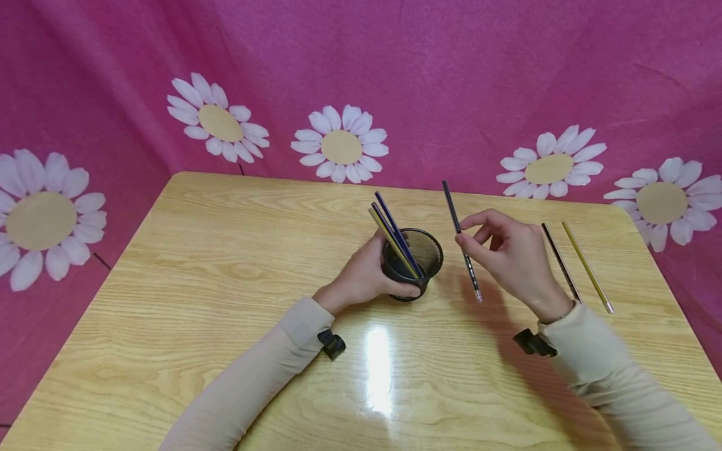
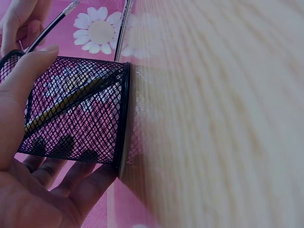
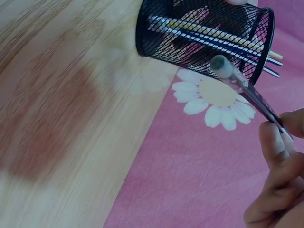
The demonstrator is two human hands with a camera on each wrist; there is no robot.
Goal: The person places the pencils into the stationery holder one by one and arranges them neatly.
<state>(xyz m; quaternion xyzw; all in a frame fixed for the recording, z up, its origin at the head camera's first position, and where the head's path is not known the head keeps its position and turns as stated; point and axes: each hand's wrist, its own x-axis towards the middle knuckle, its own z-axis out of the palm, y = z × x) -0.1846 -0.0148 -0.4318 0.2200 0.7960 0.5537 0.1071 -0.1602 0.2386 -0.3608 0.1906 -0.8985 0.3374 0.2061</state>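
My left hand (image 1: 363, 272) grips a black mesh pencil cup (image 1: 427, 247) around its side, thumb at the front, fingers behind. Inside the cup lean several pencils (image 1: 389, 228), dark blue and yellow, tilted to the left. To the right of the cup, my right hand (image 1: 510, 257) pinches a dark pencil (image 1: 451, 203) between thumb and fingers. That pencil's eraser end (image 3: 222, 67) points downward, apart from the cup. In the left wrist view the thumb and fingers wrap the mesh wall (image 2: 71, 109), and a yellow pencil shows through it.
Beyond my right hand, a black pencil (image 1: 558, 260) and a yellow pencil (image 1: 586, 266) lie on the wooden table (image 1: 225, 263). The black one is partly hidden by my wrist. A pink cloth with daisies (image 1: 440, 88) hangs behind the table.
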